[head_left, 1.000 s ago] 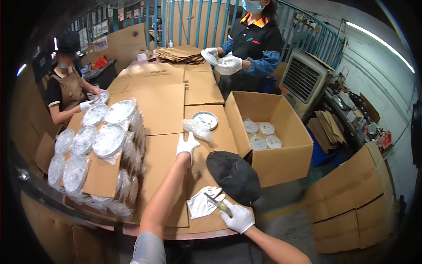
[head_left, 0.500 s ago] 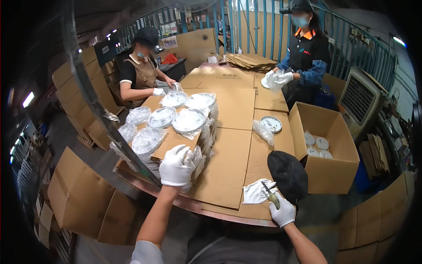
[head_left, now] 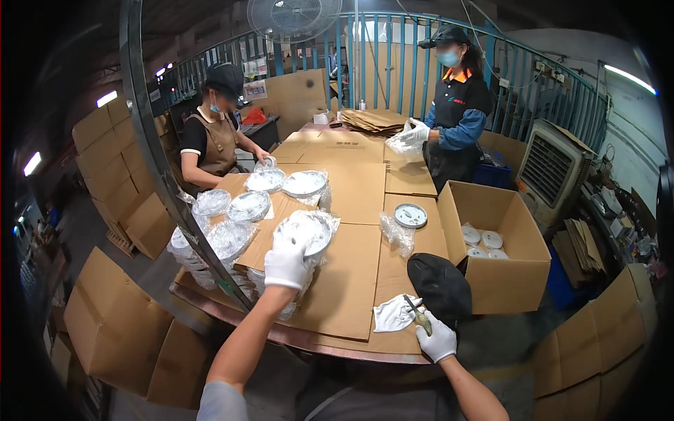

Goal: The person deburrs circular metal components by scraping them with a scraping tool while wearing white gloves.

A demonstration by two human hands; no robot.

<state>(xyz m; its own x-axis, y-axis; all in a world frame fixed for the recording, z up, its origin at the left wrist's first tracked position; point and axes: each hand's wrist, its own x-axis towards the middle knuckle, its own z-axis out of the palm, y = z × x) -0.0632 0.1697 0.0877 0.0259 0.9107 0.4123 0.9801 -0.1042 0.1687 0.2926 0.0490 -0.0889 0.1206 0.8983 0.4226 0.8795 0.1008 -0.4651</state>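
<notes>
Left forearm enters from the lower edge and slants up and to the right, reaching over the near side of the table (head_left: pixel 344 309). The gloved left hand (head_left: pixel 286 268) has its back toward the camera, fingers pointing away from the body and laid over the near edge of a plastic-wrapped disc (head_left: pixel 317 229). This disc is at the near right corner of the stacked wrapped discs (head_left: pixel 248 207). The fingertips are partly lost against the glossy wrap; whether they have closed around the rim cannot be told.

Right forearm slants up and to the left. The gloved right hand (head_left: pixel 438 340) is at the table's near edge, fingers wrapped around the greenish handle of a slim tool (head_left: pixel 423 321). Its dark shaft points up and left, beside a white cloth item (head_left: pixel 393 315). A black cap (head_left: pixel 441 284) lies just beyond this hand.

Farther up the table: an unwrapped disc (head_left: pixel 410 215) beside crumpled clear plastic (head_left: pixel 397 237). Right of these stands an open carton (head_left: pixel 507 281) containing discs.
</notes>
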